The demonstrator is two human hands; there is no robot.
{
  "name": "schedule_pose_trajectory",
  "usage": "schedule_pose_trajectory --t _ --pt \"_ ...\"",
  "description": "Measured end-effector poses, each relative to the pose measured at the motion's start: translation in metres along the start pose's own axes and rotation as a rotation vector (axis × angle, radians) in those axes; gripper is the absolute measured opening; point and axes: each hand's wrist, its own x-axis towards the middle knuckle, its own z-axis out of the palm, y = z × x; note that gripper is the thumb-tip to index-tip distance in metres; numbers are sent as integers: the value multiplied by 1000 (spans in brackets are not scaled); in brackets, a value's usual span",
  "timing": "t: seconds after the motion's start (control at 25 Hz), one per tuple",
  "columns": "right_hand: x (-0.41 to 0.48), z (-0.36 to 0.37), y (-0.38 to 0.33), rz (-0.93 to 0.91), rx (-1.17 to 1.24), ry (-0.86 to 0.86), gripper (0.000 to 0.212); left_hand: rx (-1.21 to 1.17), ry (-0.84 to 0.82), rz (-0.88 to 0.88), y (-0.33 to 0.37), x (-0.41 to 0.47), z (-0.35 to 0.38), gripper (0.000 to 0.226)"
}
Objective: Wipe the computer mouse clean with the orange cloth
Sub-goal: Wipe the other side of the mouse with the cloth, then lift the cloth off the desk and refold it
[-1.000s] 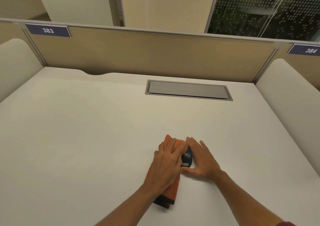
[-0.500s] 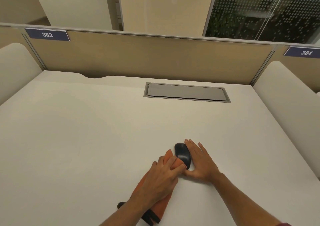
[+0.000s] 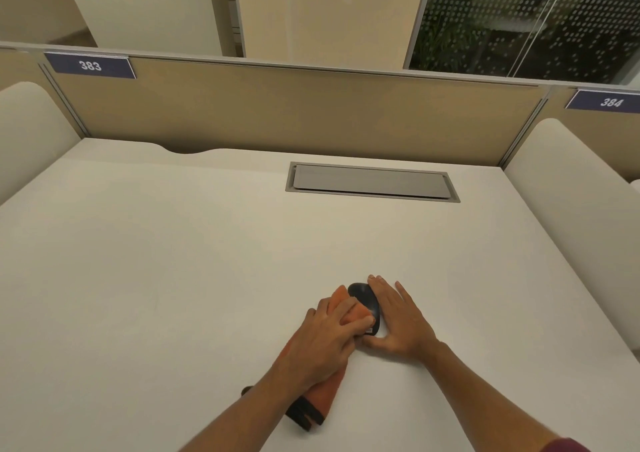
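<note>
On the white surface, nearer the camera than the grey hatch, the left hand presses the orange cloth against the black mouse, which the right hand, fingers flat and open, braces.

bare forearms, maroon sleeve at right elbow

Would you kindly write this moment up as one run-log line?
stage: wiping | left hand: presses orange cloth on mouse | right hand: braces mouse's right side | surface: desk
</note>
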Motion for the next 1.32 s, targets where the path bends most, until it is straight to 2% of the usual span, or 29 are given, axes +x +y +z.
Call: schedule_pose_trajectory --t 0.16,0.24,0.44,0.6,0.88,0.96,1.12,1.32 --pt "-1 1 0 5 1 3 109 21 -47 56 -17 -11 2 33" --pt "0 2 0 12 -14 -7 112 8 -11 43 -21 -6 -4 32" --pt "2 3 3 12 -23 -25 114 -132 156 -251 -18 30 -13 35" --pt "1 3 3 2 -17 -21 112 -83 93 -215 -9 36 -2 33" --pt "1 2 4 -5 -30 -8 114 26 77 -265 -29 26 4 33" --pt "1 3 4 -2 -26 -9 114 -111 177 -339 -38 25 -6 36" --pt "2 3 8 2 -25 -48 120 -568 472 -479 -52 29 -38 46" --pt "3 -2 9 59 176 -17 127 -915 604 -564 -58 36 -70 48"
